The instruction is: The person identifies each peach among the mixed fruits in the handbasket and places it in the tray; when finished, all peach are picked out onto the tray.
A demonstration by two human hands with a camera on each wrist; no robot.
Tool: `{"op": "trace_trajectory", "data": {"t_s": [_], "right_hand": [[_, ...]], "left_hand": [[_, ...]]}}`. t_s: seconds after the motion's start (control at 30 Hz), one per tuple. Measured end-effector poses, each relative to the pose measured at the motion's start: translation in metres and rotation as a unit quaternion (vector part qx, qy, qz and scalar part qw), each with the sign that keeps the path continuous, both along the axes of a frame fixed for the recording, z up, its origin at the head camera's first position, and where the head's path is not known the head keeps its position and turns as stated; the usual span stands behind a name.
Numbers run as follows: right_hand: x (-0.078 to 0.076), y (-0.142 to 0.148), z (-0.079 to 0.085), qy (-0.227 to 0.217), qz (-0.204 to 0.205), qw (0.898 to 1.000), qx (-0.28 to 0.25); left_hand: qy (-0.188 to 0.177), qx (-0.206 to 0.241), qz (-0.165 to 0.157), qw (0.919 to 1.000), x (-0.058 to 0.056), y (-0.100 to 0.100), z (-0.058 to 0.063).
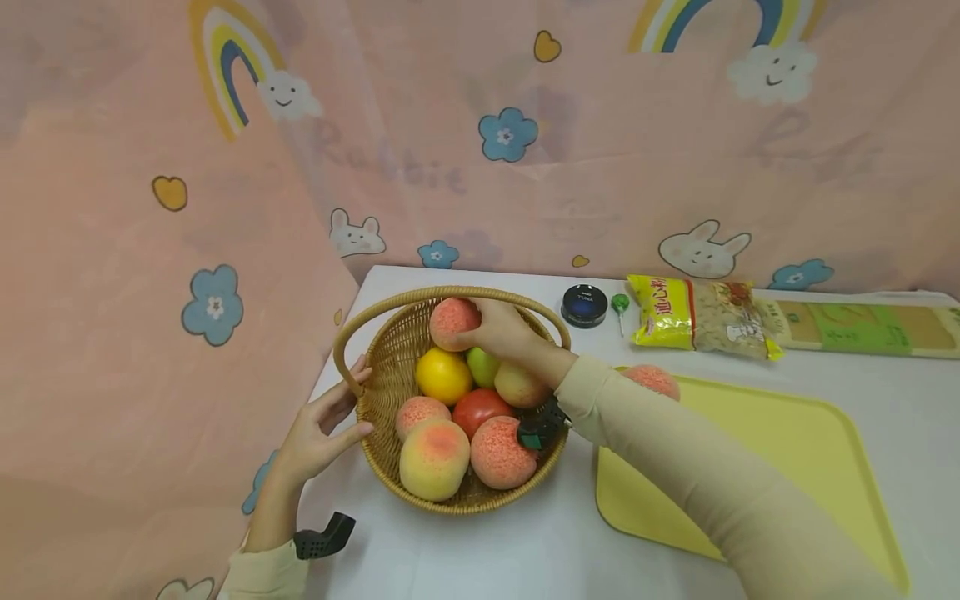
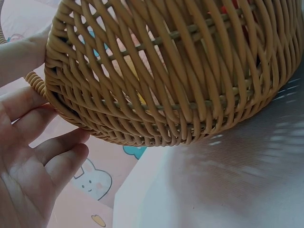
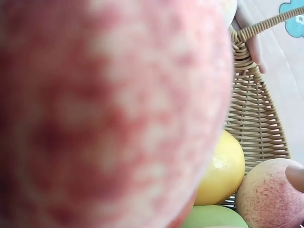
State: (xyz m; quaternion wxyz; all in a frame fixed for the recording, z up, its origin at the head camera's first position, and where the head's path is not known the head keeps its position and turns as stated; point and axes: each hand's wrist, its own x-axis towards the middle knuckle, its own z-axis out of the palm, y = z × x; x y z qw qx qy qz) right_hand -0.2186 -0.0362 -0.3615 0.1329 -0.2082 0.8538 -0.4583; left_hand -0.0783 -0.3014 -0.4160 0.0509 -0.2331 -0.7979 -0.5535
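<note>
Head view: peach in the right hand, left hand at the rim

The right hand (image 1: 506, 329) is clamped on a pink peach (image 1: 453, 323), thumb on its near side, at the basket's far end under the arched handle (image 1: 450, 293). A light, even squeeze should be enough. Best to move slowly, as the yellow fruit (image 1: 444, 375) and green fruit (image 1: 483, 365) lie just beside it and could roll. The wrist camera (image 1: 542, 429) hangs over another peach (image 1: 501, 454), so a low wrist may knock it.

The left hand (image 1: 318, 433) rests against the outside of the basket (image 1: 386, 400) by the handle's foot, thumb and fingers apart; steady pressure there should stop tipping. The yellow tray (image 1: 795, 467) lies under the right forearm, which should ride clear.
</note>
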Motion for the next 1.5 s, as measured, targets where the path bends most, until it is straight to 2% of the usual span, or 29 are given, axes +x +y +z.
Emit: {"op": "trace_trajectory", "data": {"t_s": [0.13,0.37,0.63,0.8,1.0,1.2,1.37,1.5], "right_hand": [[-0.001,-0.001,-0.001,-0.002,-0.009,1.0,0.029],[-0.004,-0.001,-0.003,0.003,-0.016,0.999,0.047],[-0.005,0.0,-0.004,0.008,-0.027,0.999,0.037],[-0.002,0.0,-0.004,-0.006,-0.035,0.999,0.028],[0.001,0.002,-0.002,-0.007,-0.03,0.999,0.025],[0.006,0.003,0.003,-0.003,-0.004,1.0,0.026],[0.016,0.005,0.011,-0.016,0.049,0.999,-0.013],[0.026,0.008,0.02,-0.005,0.094,0.995,-0.041]], "left_hand": [[-0.002,-0.003,0.004,1.0,0.0,0.001,0.001],[-0.006,-0.006,0.007,0.9999,0.001,0.001,0.002],[-0.008,-0.008,0.008,0.9999,0.002,0.002,0.003],[-0.008,-0.006,0.006,0.9999,0.002,0.002,0.003],[-0.009,-0.009,0.007,0.9999,0.002,0.002,0.003],[-0.002,0.0,-0.002,1.0,0.001,0.001,-0.001],[0.003,0.004,-0.006,1.0,0.001,-0.001,-0.003],[-0.002,0.004,-0.005,1.0,0.002,-0.001,-0.003]]}}
